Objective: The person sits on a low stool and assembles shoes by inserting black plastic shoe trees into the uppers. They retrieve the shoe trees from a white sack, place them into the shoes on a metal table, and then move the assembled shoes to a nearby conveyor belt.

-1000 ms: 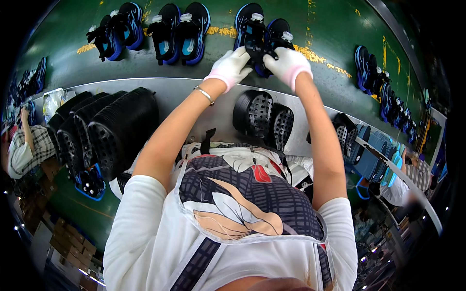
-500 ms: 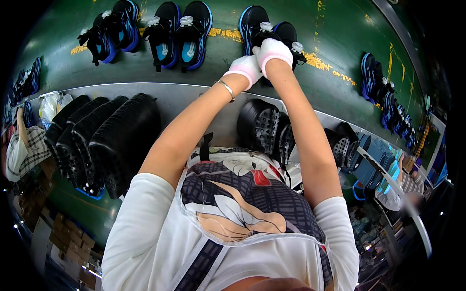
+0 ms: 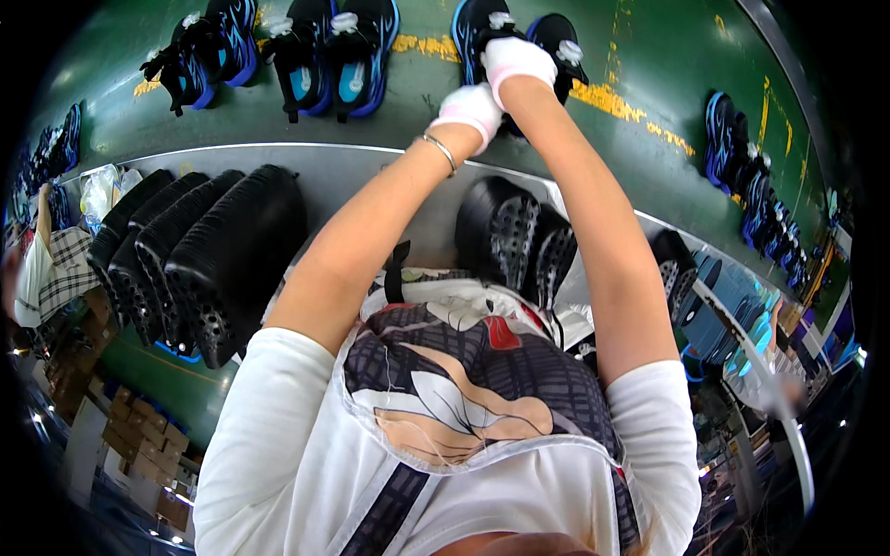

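My right hand (image 3: 519,60), in a white glove, is over the opening of a black-and-blue sneaker (image 3: 471,20), the left one of its pair. My left hand (image 3: 471,109), gloved too, is just below at its heel end. I cannot tell whether my fingers are spread or pinching anything, as the gloves and shoe hide them. The sneaker stands toe away from me, beyond the near edge of the green worktop (image 3: 426,79); its mate (image 3: 556,42) is just beside it on the right. Toward the worktop's left end are another upright pair (image 3: 366,51) and a third pair (image 3: 243,37) farther along. Along the near edge, a metal ledge (image 3: 431,213) bears stacks of black moulded pieces (image 3: 236,259) on my left and smaller pitted ones (image 3: 501,227) before me.
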Tool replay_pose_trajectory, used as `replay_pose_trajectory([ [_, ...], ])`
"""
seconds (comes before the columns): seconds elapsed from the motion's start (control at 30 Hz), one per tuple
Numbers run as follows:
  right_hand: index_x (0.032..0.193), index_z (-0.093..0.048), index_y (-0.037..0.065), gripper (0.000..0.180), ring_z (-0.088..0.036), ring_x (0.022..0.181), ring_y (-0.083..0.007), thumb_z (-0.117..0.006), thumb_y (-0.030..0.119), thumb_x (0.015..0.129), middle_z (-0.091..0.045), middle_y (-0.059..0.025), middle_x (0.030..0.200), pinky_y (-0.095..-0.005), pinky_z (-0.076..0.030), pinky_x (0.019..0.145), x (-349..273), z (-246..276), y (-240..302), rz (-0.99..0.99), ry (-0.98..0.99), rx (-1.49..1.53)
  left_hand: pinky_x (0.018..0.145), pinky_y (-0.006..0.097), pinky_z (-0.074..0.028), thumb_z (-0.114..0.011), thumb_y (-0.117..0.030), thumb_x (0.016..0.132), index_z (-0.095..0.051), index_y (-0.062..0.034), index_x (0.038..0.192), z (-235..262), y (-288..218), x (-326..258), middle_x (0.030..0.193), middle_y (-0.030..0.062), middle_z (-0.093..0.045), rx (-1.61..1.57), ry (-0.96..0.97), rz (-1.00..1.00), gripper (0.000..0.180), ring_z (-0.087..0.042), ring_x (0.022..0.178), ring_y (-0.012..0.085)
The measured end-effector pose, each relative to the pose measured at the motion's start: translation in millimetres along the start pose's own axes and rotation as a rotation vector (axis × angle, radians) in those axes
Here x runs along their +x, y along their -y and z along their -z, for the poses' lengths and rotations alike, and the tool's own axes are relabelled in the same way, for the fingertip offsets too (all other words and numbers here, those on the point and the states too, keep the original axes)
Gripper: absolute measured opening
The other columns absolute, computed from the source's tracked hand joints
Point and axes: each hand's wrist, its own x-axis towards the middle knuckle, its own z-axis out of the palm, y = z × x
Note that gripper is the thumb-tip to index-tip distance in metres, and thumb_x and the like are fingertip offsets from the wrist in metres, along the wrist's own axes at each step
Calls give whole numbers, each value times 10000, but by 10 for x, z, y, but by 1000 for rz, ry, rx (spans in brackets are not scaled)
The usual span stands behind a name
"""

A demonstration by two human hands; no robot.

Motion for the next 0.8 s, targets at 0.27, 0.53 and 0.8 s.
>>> replay_pose_trajectory([
  [0.27, 1022, -619, 75, 324, -618, 930, -364, -525, 348, 875, -656, -170, 983, -444, -491, 807, -837, 10, -282, 254, -209, 322, 851, 430, -494, -593, -396, 846, -624, -99, 1073, 199, 68, -177, 1077, 148, -643, 63, -126, 9, 374, -599, 995, 349],
  [0.53, 955, -651, 105, 233, -622, 823, -284, -669, 272, 793, -643, -97, 864, -397, -497, 737, -2777, -718, -861, 349, -323, 473, 915, 401, -459, -599, -327, 850, -565, -120, 1216, 239, 462, -632, 1238, 109, -534, 218, -336, -46, 422, -547, 1085, 319],
  [0.8, 969, -594, 90, 373, -578, 892, -274, -746, 224, 655, -581, -82, 961, -374, -482, 772, -2974, -1018, -842, 452, -369, 350, 893, 362, -468, -628, -283, 826, -605, -114, 1167, 207, 299, -1088, 1192, 112, -567, 56, -677, -191, 382, -579, 1024, 299],
])
